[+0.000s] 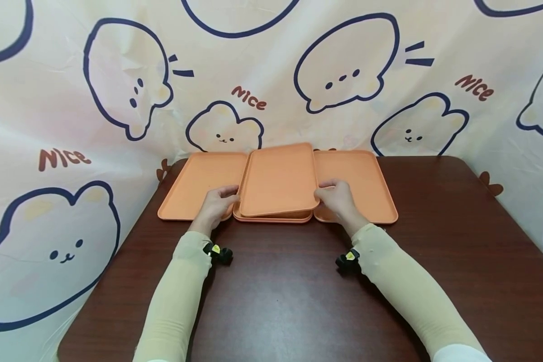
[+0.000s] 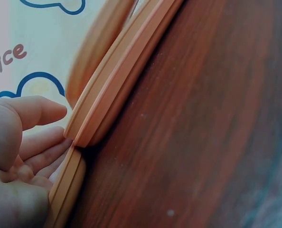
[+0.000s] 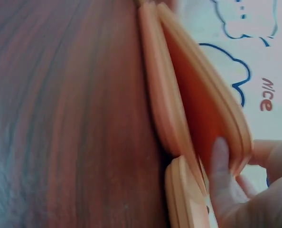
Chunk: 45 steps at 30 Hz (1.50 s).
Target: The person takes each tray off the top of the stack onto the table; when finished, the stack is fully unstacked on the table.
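Observation:
An orange rectangular tray (image 1: 279, 180) is tilted over the middle stack of matching trays (image 1: 273, 219), its right side raised. My right hand (image 1: 337, 198) pinches that tray near its front right corner. In the right wrist view, the thumb (image 3: 220, 154) lies against the underside and the other fingers are behind the rim. My left hand (image 1: 217, 203) is at the left edge of the raised tray, over the inner side of the left tray (image 1: 196, 188). The left wrist view shows its fingers (image 2: 46, 111) extended and apart, fingertips right at the rims.
Another orange tray (image 1: 355, 176) lies flat to the right of the middle stack. All stand toward the far edge of the dark brown wooden table (image 1: 278, 291). A pale curtain (image 1: 271, 65) with cartoon bears hangs behind and along the sides.

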Available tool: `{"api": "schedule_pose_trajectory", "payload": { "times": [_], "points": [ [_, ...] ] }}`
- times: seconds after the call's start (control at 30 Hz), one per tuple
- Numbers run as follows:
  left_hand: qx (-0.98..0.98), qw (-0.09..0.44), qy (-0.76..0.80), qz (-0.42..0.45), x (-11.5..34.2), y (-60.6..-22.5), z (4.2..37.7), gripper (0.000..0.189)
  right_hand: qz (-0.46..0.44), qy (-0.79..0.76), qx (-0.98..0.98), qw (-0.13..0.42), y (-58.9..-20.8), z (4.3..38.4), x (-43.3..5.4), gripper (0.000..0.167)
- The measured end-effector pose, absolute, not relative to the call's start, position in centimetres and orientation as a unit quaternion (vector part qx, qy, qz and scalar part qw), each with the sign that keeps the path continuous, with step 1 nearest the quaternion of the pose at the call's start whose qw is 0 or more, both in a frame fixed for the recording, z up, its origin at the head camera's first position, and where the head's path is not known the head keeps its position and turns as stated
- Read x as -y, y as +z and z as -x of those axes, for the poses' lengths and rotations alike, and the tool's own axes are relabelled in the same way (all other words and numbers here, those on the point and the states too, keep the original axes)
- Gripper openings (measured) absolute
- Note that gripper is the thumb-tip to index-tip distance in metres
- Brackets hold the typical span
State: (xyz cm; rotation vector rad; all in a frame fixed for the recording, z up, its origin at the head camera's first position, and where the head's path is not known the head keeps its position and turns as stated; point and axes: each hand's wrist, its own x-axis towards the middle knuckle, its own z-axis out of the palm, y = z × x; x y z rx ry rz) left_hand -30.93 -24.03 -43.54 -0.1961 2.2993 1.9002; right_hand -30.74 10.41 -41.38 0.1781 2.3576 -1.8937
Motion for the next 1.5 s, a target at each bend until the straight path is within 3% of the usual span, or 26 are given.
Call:
{"api": "schedule_pose_trajectory", "payload": {
  "times": [0.17,0.37,1.07,1.5],
  "points": [
    [-0.780,0.069,0.619,0.063,23.9,-43.6,31.2,0.053,-0.070,-0.662,-0.738,0.109,-41.0,30.1,-11.3,0.068],
    [-0.781,0.073,0.618,0.064,24.1,-43.7,31.3,0.054,-0.067,-0.684,-0.712,0.141,-40.9,29.2,-12.1,0.069],
    [-0.776,0.070,0.624,0.064,23.8,-43.8,31.1,0.054,-0.043,-0.767,-0.628,0.128,-41.6,27.4,-14.8,0.062],
    [-0.784,0.064,0.615,0.061,23.9,-43.8,31.2,0.052,-0.050,-0.768,-0.633,0.084,-41.1,26.0,-18.7,0.063]
  ]
}}
